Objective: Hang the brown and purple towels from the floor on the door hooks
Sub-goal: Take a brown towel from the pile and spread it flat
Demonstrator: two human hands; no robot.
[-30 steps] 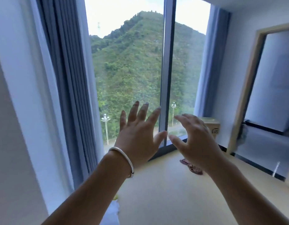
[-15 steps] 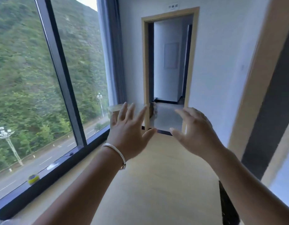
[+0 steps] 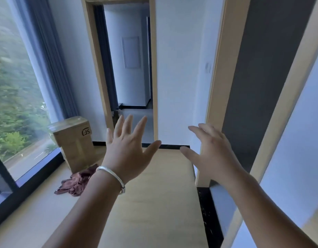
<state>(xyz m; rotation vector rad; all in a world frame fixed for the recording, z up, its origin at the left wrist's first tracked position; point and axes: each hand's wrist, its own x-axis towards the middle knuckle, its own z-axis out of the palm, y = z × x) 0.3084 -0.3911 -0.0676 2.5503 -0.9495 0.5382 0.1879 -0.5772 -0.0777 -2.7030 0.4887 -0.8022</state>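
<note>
Both hands, the left hand point(image 3: 127, 151) with a smooth metal bangle point(image 3: 112, 178) and the right hand point(image 3: 211, 154), are held apart, fingers spread and empty, above the pale floor point(image 3: 154, 203), where the crumpled brown towel point(image 3: 77, 181) lies left, touching an upright cardboard box point(image 3: 74, 142).

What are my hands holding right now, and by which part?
Nothing is held. The left hand and right hand are both raised with fingers spread, gripping nothing. The crumpled towel lies untouched on the floor beside the cardboard box.
</note>
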